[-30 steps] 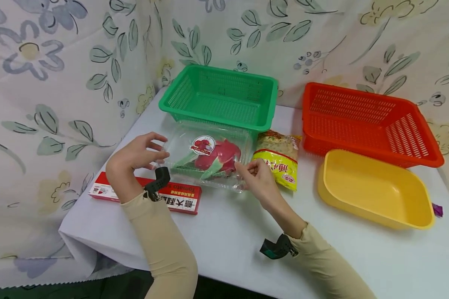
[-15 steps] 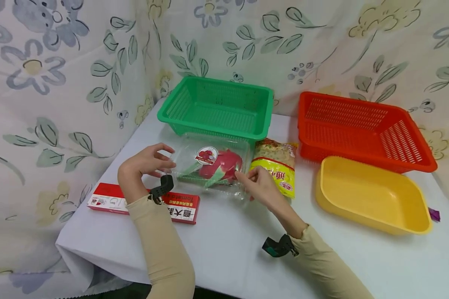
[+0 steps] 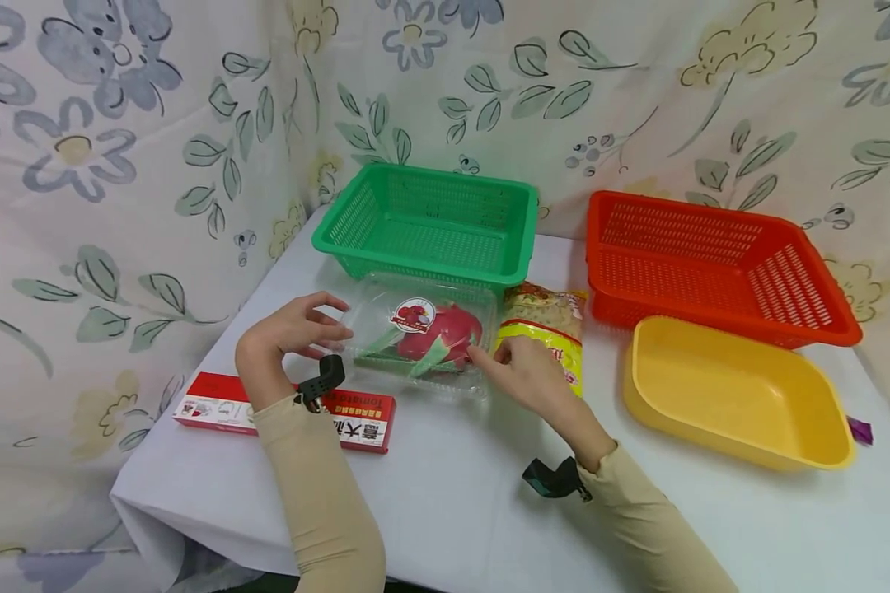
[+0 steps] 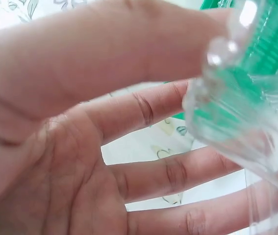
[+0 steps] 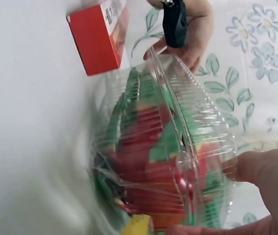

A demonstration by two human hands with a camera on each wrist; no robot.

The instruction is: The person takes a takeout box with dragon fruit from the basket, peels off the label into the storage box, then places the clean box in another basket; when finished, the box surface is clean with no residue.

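Note:
A clear plastic clamshell box [image 3: 374,292] with a round fruit label stands in front of the green basket in the head view. Through its lid shows a pink dragon fruit [image 3: 454,325] with green scales. My left hand [image 3: 292,329] holds the box's left edge, its thumb [image 4: 129,44] and fingertips on either side of the rim in the left wrist view. At the front right corner my right hand [image 3: 526,371] grips the box between thumb and fingers. In the right wrist view the box [image 5: 197,103] is seen side-on, lid and base rims close together.
Behind the box is the green basket [image 3: 433,262]. A yellow noodle bag [image 3: 541,317] lies beside my right hand, a red tomato pasta box [image 3: 363,408] under my left wrist. A red basket [image 3: 682,305] and yellow tub [image 3: 719,432] stand right; a purple wrapper [image 3: 860,430] peeks out behind.
The head view has tilted up, so everything sits lower in it. Both hands keep hold of the clear box; my right hand has turned slightly more over the noodle bag.

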